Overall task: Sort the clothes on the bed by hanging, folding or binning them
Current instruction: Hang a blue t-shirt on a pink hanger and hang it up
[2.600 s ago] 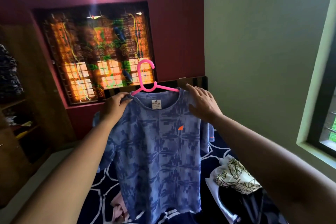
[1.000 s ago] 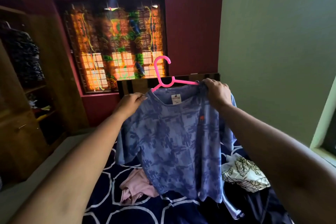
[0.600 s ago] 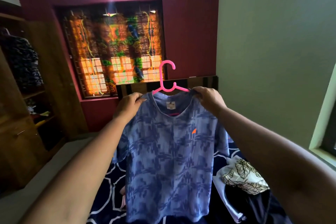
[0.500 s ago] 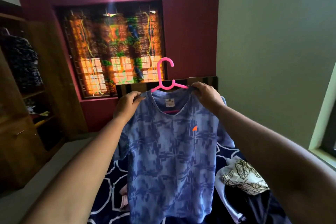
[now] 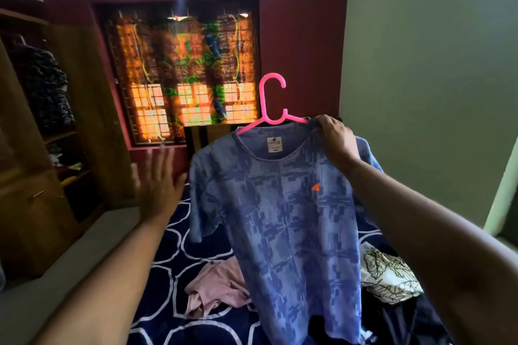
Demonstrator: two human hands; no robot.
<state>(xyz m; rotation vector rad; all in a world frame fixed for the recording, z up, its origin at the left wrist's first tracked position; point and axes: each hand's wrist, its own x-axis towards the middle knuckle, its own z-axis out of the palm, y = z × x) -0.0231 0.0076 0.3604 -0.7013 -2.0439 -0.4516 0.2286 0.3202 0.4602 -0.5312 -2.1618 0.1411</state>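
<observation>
The bed (image 5: 157, 274) carries a pink top (image 5: 215, 288) mid-sheet and a leaf-print cloth (image 5: 389, 274) near its right edge. Above the bed's middle hangs the blue shirt (image 5: 280, 218), on a pink hanger (image 5: 270, 103). To hang it well, I judge the grip should shift to the hook so the shirt sits level. The right arm stretches forward, right hand (image 5: 335, 137) pinching shoulder seam and hanger arm together. The left hand (image 5: 159, 185) is spread flat, blurred, clear of the shirt.

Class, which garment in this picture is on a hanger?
The blue patterned T-shirt, held up on the pink hanger by the right hand. The pink garment and the leaf-print garment lie on the bed.
</observation>
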